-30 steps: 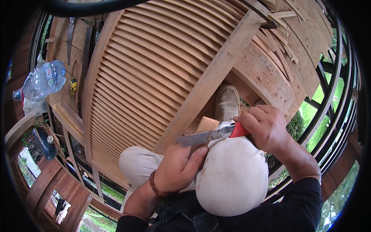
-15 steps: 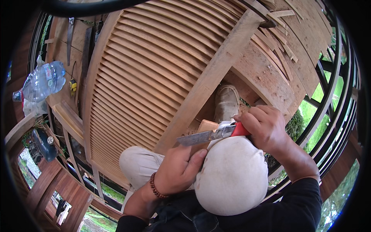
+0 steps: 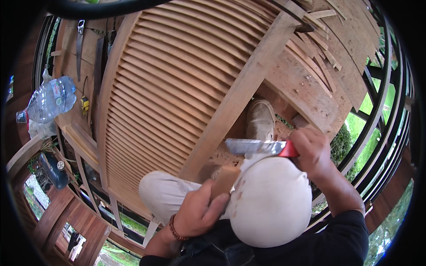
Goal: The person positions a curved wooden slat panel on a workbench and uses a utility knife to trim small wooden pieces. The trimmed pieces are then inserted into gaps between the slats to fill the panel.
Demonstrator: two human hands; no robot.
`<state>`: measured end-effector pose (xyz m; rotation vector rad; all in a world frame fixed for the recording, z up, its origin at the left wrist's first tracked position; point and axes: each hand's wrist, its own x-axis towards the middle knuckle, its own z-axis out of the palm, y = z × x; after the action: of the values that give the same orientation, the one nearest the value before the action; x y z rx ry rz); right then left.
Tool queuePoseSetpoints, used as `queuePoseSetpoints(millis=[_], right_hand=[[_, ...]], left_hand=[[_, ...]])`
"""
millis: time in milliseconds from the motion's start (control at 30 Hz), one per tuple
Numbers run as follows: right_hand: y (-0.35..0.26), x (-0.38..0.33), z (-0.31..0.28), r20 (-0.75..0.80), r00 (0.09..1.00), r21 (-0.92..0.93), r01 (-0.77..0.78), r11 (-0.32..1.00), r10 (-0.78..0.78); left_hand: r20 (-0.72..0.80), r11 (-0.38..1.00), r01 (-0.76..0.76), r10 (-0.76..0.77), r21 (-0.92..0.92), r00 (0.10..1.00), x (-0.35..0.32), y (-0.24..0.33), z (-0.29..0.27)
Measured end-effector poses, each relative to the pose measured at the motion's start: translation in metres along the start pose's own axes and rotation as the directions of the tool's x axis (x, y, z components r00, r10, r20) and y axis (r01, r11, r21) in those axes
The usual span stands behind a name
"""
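My left hand (image 3: 197,210), a bead bracelet at its wrist, grips a small wooden block (image 3: 225,181) beside my raised right knee (image 3: 270,201). The block is tilted, its lower end hidden by my fingers. My right hand (image 3: 310,148) is closed round the red handle of a broad-bladed knife (image 3: 257,146). The blade points left, above the knee and apart from the block; motion blurs its edge. In front of me lies a large louvred wooden panel (image 3: 177,75) with many parallel slats in a frame.
Wood strips (image 3: 313,62) lie on boards at the far right. To the left are a large clear plastic bottle (image 3: 52,99), a handsaw (image 3: 80,48), a yellow tape measure (image 3: 84,103) and a dark power tool (image 3: 54,170). Dark metal railings (image 3: 390,88) run along the right.
The knife has lifted away from the wooden block and moved to the right. My left hand has lowered slightly, and more of the block shows, now tilted upward.
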<state>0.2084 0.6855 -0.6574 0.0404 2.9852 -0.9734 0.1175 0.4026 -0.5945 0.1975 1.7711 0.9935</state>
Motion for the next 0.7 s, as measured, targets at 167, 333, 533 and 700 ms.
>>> queuePoseSetpoints(millis=[167,333,533,700], right_hand=[[0.002,0.007,0.015,0.029,0.966,0.212,-0.256,0.943,0.256],[0.002,0.012,0.023,0.029,0.964,0.257,-0.261,0.930,0.263],[0.007,0.016,0.020,-0.007,0.997,0.192,-0.071,0.979,0.074],[0.006,0.024,0.012,0.009,0.990,0.023,0.140,0.990,-0.141]], left_hand=[[0.127,0.813,0.159,-0.105,-0.560,0.986,0.018,-0.009,-0.006],[-0.007,0.888,-0.051,0.054,-0.457,0.999,0.034,-0.011,-0.004],[-0.095,0.850,-0.162,0.133,-0.501,0.987,0.048,-0.014,0.001],[0.168,0.845,0.014,0.090,-0.535,0.982,0.049,-0.011,-0.009]])
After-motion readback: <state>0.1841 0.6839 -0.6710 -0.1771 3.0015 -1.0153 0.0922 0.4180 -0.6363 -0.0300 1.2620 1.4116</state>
